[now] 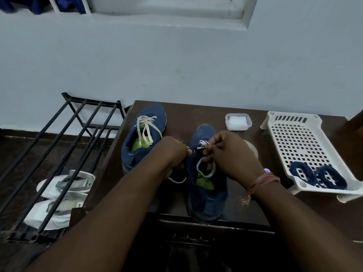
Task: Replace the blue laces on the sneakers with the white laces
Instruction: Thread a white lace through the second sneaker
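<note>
Two blue sneakers sit on a dark counter [255,203] against a pale wall. The left sneaker [141,134] lies further back, toe toward the wall, already threaded with a white lace [144,128] whose loose ends trail into its opening over a green insole. The right sneaker [206,185] stands nearer, at the counter's front edge, its toe also pointing away.

Both hands work over the right sneaker's eyelets. The left hand [172,154] is curled at the shoe's left side; its fingertips are turned away, so what exactly they pinch cannot be told, though a strand of lace [177,180] loops out below it. The right hand [231,154] has its fingers curled, pinching the second white lace [203,145] near the upper eyelets, with a loop of that lace hanging under the hand into the shoe's opening. A pinkish thread band [263,180] circles the right wrist.

To the right, a white perforated tray [302,138] rests on the counter, and two coiled blue laces [318,176] lie at its near end, side by side. A small clear box [238,121] with something white inside sits behind the right sneaker. Left of the counter stands a black metal rack [64,146], with a pair of white shoes [62,197] on the floor beneath its bars.
</note>
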`<move>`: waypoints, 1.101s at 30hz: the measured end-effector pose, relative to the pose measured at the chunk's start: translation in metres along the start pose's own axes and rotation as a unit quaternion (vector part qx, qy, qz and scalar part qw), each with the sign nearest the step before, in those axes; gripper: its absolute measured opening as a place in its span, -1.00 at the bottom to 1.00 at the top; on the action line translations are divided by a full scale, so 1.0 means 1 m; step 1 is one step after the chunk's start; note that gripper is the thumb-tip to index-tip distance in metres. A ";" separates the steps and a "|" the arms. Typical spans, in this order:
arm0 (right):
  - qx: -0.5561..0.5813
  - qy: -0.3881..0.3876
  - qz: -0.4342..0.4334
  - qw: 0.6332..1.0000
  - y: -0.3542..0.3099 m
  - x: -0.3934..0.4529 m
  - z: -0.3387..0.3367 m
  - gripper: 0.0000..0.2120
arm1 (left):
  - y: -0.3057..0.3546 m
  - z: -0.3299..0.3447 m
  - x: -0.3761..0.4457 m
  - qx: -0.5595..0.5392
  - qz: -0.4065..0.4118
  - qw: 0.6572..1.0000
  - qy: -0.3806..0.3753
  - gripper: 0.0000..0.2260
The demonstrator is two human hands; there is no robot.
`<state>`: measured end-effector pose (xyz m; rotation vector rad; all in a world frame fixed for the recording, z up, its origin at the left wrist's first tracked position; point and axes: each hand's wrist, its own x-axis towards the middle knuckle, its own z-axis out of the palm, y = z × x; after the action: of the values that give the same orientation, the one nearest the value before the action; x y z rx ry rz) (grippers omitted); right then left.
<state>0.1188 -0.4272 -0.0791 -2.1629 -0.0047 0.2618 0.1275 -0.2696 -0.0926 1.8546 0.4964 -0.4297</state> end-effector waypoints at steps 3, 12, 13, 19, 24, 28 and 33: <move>-0.146 0.045 -0.047 0.987 0.008 0.004 0.000 -0.79 | 0.000 0.002 -0.003 0.022 0.014 1.000 0.001 -0.93; -0.261 0.086 -0.134 0.952 0.015 0.015 0.020 -0.77 | 0.002 0.006 -0.006 -0.009 -0.003 1.000 -0.003 -0.87; -0.261 0.088 -0.135 0.952 0.015 0.015 0.020 -0.77 | 0.001 0.006 -0.005 -0.024 -0.010 1.000 -0.010 -0.84; -0.248 0.094 -0.122 0.957 0.016 0.014 0.025 -0.76 | 0.003 0.005 -0.008 -0.076 -0.039 0.996 -0.027 -0.80; -0.244 0.079 -0.112 0.960 0.013 0.012 0.027 -0.74 | 0.004 0.004 -0.008 -0.087 -0.050 0.994 -0.031 -0.81; -0.257 0.043 -0.094 0.961 0.010 0.012 0.027 -0.75 | 0.001 0.003 -0.002 -0.096 -0.065 0.993 -0.032 -0.85; -0.212 0.039 -0.077 0.974 0.006 0.015 0.023 -0.88 | -0.001 0.003 0.000 -0.133 -0.105 0.982 -0.086 -0.78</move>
<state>0.1280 -0.4104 -0.0996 -2.5794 -0.1989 0.0898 0.1274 -0.2726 -0.0944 1.4996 0.6031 -0.6272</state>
